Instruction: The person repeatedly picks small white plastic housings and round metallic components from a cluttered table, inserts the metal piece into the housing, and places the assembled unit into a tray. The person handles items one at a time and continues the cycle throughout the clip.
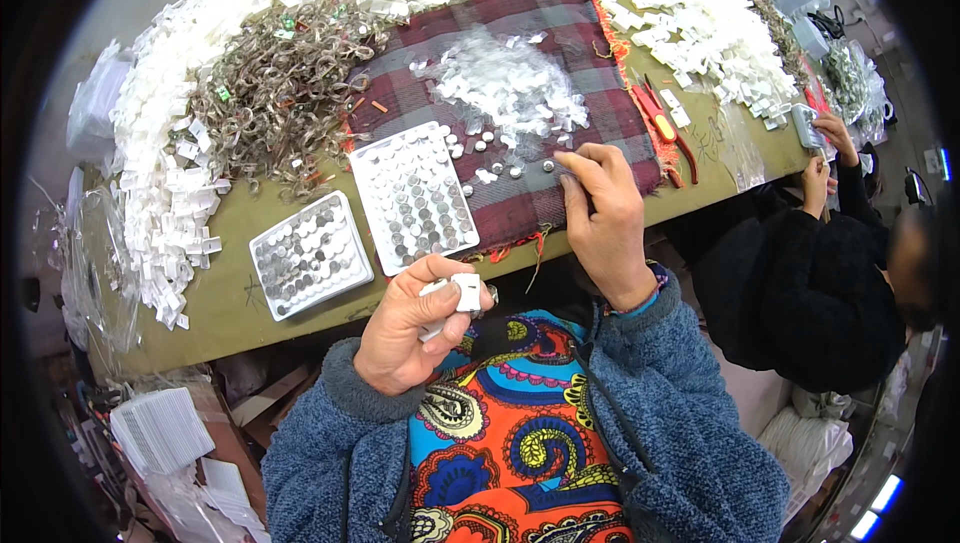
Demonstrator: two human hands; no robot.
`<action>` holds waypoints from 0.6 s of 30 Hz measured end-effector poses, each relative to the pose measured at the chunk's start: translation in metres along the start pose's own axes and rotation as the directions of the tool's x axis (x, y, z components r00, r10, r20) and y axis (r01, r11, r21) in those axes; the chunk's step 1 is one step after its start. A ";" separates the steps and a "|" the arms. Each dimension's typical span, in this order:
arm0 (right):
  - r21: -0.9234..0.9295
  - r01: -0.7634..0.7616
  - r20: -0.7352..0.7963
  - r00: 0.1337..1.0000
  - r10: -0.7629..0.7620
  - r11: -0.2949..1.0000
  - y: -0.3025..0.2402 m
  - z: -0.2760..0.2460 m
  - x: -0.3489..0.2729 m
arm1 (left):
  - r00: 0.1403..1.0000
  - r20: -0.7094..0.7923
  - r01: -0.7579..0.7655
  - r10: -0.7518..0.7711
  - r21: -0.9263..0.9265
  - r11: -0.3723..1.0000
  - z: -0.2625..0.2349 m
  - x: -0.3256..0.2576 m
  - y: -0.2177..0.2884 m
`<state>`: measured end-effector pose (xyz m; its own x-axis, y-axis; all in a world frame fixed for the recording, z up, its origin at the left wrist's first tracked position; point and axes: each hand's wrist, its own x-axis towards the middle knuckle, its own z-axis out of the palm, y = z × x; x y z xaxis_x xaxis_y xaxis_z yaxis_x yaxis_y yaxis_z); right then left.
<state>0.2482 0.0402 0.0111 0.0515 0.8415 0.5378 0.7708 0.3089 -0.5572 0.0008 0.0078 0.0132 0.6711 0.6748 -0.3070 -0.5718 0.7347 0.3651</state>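
Observation:
My left hand [405, 328], closed, grips a small white plastic case [468, 293] between thumb and fingers. Another white piece shows under the thumb, partly hidden by it. Over the plaid cloth [430, 53], my right hand [607, 218] has its index finger and thumb slightly apart, with the other fingers curled. A small round silver button cell [548, 166] lies just beside those fingertips. More loose cells lie to its left. A white tray [352, 158] filled with rows of round cells overlaps the cloth's left edge. A smaller filled white tray [262, 278] sits left of it.
Clear plastic bits [515, 88] are heaped on the cloth. White plastic pieces [165, 183] line the table's far side, beside a pile of greyish curled strips [275, 83]. Red-handled pliers [660, 123] lie at the right. A co-worker [810, 273] in black handles something farther right.

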 end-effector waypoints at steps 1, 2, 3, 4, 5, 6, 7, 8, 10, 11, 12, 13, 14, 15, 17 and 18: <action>-0.032 0.037 0.049 0.998 -0.035 0.999 0.004 0.003 0.001 | 1.000 0.005 0.011 -0.011 0.009 1.000 0.000 0.002 0.000; -0.059 0.066 0.097 0.993 -0.060 0.996 0.008 0.005 0.002 | 1.000 0.013 0.023 -0.023 0.017 1.000 0.000 0.004 0.000; -0.048 0.071 0.102 0.993 -0.066 0.996 0.010 0.005 0.001 | 1.000 -0.011 0.028 -0.028 -0.034 0.999 0.001 0.005 0.000; -0.037 0.078 0.108 0.991 -0.073 0.996 0.011 0.004 -0.002 | 0.999 -0.016 0.034 -0.034 -0.042 0.999 0.001 0.005 0.000; -0.026 0.084 0.113 0.990 -0.081 0.996 0.013 0.003 -0.003 | 0.999 -0.022 0.039 -0.040 -0.050 0.998 0.001 0.005 0.001; 0.032 0.053 0.086 0.995 -0.055 0.998 0.015 0.001 -0.004 | 0.999 -0.017 0.039 -0.040 -0.064 0.997 0.000 0.005 0.002; 0.091 0.023 0.060 0.998 -0.028 0.996 0.017 -0.001 -0.005 | 0.999 -0.014 0.037 -0.038 -0.061 0.997 -0.001 0.005 0.003; 0.151 -0.008 0.036 0.999 0.003 0.988 0.019 -0.002 -0.004 | 0.998 -0.025 0.048 -0.050 -0.053 0.997 -0.002 0.005 0.003; 0.108 -0.067 -0.080 0.994 0.075 0.992 0.024 -0.006 0.000 | 0.998 -0.023 0.051 -0.053 -0.055 0.997 -0.003 0.005 0.004; 0.093 -0.102 -0.059 0.992 0.108 0.990 0.026 -0.006 0.004 | 0.998 0.004 0.066 -0.066 -0.002 0.998 -0.005 0.006 0.004; 0.077 -0.136 -0.045 0.989 0.140 0.988 0.029 -0.006 0.008 | 0.998 0.006 0.067 -0.067 0.000 0.998 -0.005 0.006 0.003; 0.059 -0.151 -0.029 0.988 0.153 0.987 0.030 -0.005 0.012 | 0.998 0.009 0.067 -0.067 0.002 0.998 -0.006 0.007 0.003; 0.041 -0.162 -0.019 0.986 0.163 0.986 0.031 -0.003 0.015 | 0.998 0.014 0.066 -0.066 0.005 0.998 -0.006 0.007 0.002; 0.023 -0.172 -0.007 0.985 0.172 0.985 0.032 -0.001 0.018 | 0.998 0.014 0.068 -0.068 0.009 0.998 -0.007 0.007 0.002; -0.039 -0.163 0.020 0.986 0.164 0.986 0.033 0.002 0.021 | 0.998 0.019 0.063 -0.063 0.005 0.998 -0.007 0.007 0.002; -0.063 -0.128 0.020 0.991 0.129 0.990 0.033 0.003 0.023 | 0.998 0.014 0.064 -0.065 0.017 0.998 -0.006 0.006 0.002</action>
<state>0.2727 0.0708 0.0028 0.1383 0.8830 0.4485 0.7960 0.1703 -0.5808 0.0008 0.0142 0.0064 0.7132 0.6249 -0.3175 -0.5195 0.7754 0.3592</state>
